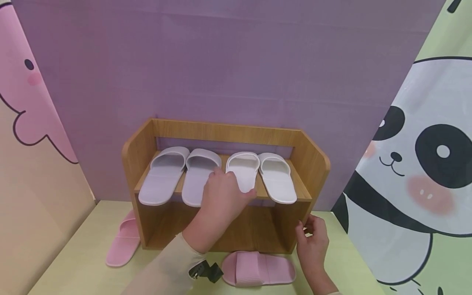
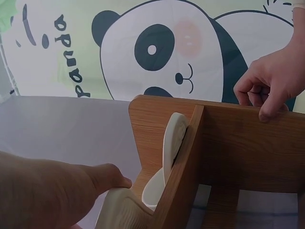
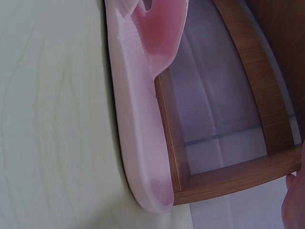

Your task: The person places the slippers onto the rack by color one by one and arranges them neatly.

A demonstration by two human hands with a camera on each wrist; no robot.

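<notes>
A small wooden shoe rack (image 1: pixel 228 133) bears two lilac-white slippers (image 1: pixel 158 186) on the left of its upper shelf and two white ones on the right. My left hand (image 1: pixel 224 192) reaches over the shelf and grips the inner white slipper (image 1: pixel 243 168) by its toe-away end, thumb on its edge; in the left wrist view the thumb presses on that slipper (image 2: pixel 121 210). The outer white slipper (image 1: pixel 278 180) rests beside it, untouched. With curled fingers, my right hand (image 1: pixel 313 241) holds the front edge of the rack's right side panel (image 2: pixel 248 148).
A pink slipper (image 1: pixel 258 268) lies sideways on the table (image 1: pixel 346 258) before the rack. Another pink slipper (image 1: pixel 125 241) lies by the rack's left side. A purple cloth wall (image 1: pixel 228 61) stands behind, and a panda-printed panel (image 1: pixel 424 184) at the right.
</notes>
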